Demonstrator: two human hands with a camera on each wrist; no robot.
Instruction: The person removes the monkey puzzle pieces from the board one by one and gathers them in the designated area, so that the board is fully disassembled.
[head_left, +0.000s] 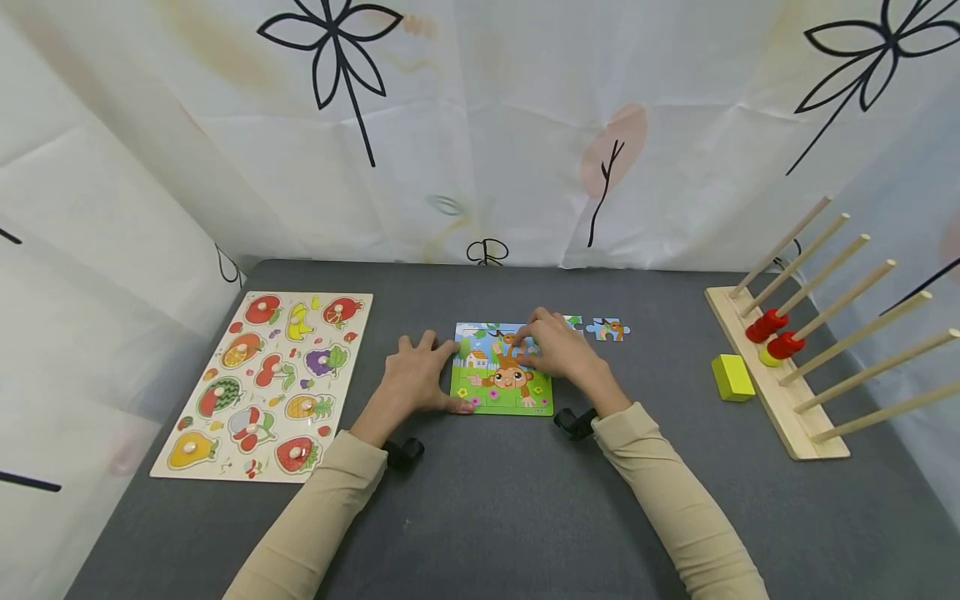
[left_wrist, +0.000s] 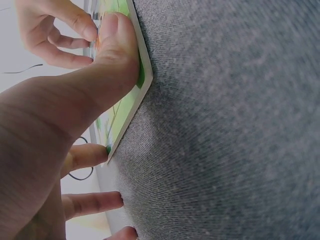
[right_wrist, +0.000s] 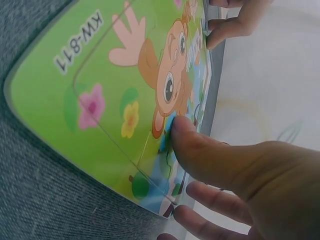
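Well to the left of the left grip, a board of fruit pictures lies flat on the dark grey desk. Next comes the left grip itself, released, its fingers spread: the thumb rests on the near left corner of the monkey puzzle, and the forefinger touches its left side. The puzzle lies flat between the two grips (the print on its frame reads KW-811). The right grip is over its far right part, thumb touching the picture, the other fingers bent by the edge; whether they pinch a piece I cannot tell. Just beyond the right grip a puzzle piece shows in part, and a second loose piece lies a little to the right. Well to the right of that grip sits a yellow block, and past it a wooden peg stand carrying red beads and a yellow one.
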